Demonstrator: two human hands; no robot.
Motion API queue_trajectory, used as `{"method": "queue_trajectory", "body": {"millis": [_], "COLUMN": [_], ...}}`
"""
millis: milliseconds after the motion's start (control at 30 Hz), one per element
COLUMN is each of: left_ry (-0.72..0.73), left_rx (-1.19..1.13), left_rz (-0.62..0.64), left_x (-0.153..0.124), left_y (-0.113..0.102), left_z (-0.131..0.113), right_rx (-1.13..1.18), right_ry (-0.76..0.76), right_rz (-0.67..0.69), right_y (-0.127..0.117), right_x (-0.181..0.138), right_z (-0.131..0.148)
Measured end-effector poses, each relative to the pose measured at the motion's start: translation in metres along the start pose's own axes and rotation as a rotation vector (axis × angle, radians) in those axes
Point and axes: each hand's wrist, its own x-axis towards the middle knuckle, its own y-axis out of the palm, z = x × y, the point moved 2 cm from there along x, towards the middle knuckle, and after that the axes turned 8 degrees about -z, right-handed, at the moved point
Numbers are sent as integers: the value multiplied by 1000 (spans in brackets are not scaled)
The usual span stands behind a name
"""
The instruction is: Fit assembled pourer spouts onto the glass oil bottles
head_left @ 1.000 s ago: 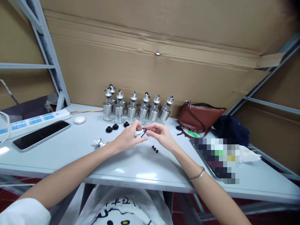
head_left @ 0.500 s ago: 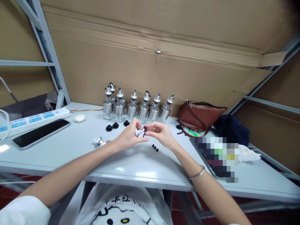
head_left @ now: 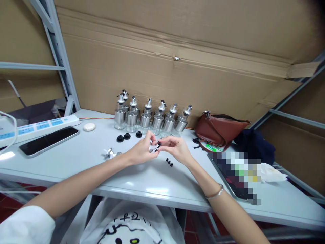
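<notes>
Over the middle of the table, my left hand [head_left: 142, 150] is closed around a silver pour spout [head_left: 152, 148]. At the spout's tip sits a small black flip cap [head_left: 158, 145], which my right hand [head_left: 176, 148] pinches between thumb and fingers. Whether the cap is fixed to the spout is too small to tell. Loose silver spouts [head_left: 110, 154] lie left of my left wrist. Beyond it are several black ribbed stoppers [head_left: 120, 138]. Three tiny black plugs [head_left: 169, 162] lie in a short row below my right hand.
Several glass bottles [head_left: 132, 119] with steel sleeves and spouts stand along the cardboard wall. On the left are a phone [head_left: 49, 141], a power strip [head_left: 43, 126] and a round white case [head_left: 89, 127]. A brown bag [head_left: 218, 127] and a blurred-out tray area [head_left: 236, 176] occupy the right.
The camera view has shifted slightly. My hands have drawn together at the spout; my left thumb, stretched out before, is now bent in, and the black cap sits at a different angle.
</notes>
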Motion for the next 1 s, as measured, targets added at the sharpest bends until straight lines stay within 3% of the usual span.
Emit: {"method": "queue_trajectory", "body": {"millis": [133,300,667,833,1000], "left_ry": [0,-96,-257,-218,-197], "left_rx": [38,-21,-428,-389,-205], "left_rz": [9,-95,88,-1,-98], "left_x": [-1,2,4,2,3], "left_y": [1,-2,0,2,-3], "left_z": [1,0,0,0,0], "right_rx": [-74,-89,-86,-58,0], "right_ry": [-12,-1,-32,-6,4], "right_rz": [-47,-84,-113,-82,-57], "right_y": [-5,-3,-3,-3,2], "right_x": [1,0,0,0,-2], "right_z": [-1,3,8,8,8]}}
